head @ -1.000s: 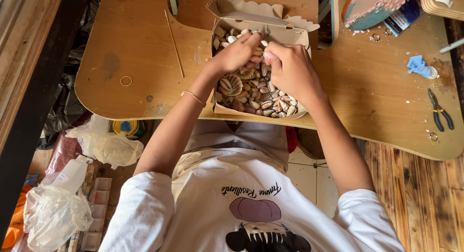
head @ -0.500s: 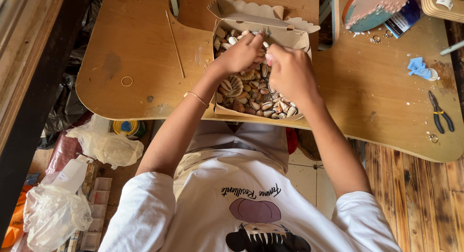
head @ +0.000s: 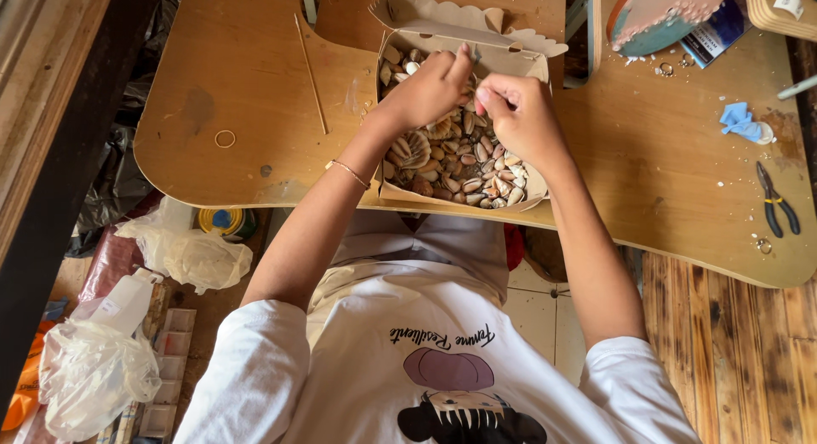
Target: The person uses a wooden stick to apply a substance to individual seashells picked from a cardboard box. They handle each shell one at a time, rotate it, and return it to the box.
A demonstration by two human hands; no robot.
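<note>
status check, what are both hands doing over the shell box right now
Left hand and right hand both over the open cardboard box, fingertips pinched in the pile of small brown and cream seashells. What each grip holds is hidden. Nothing blocking.

Pliers [head: 778, 211], blue cloth [head: 739, 121], rubber band [head: 225, 138] and thin stick [head: 311, 74] lie on the wooden table [head: 230, 86].

One open cardboard box [head: 519, 57] sits on the one wooden table [head: 255, 86], holding seashells [head: 464, 167] too many and too heaped to count. Two hands work over it: one left hand [head: 430, 91] and one right hand [head: 523, 116]. One thin stick [head: 311, 74], one rubber band [head: 225, 138], one pair of pliers [head: 776, 201] and one blue scrap [head: 739, 120] lie on the table.
</note>
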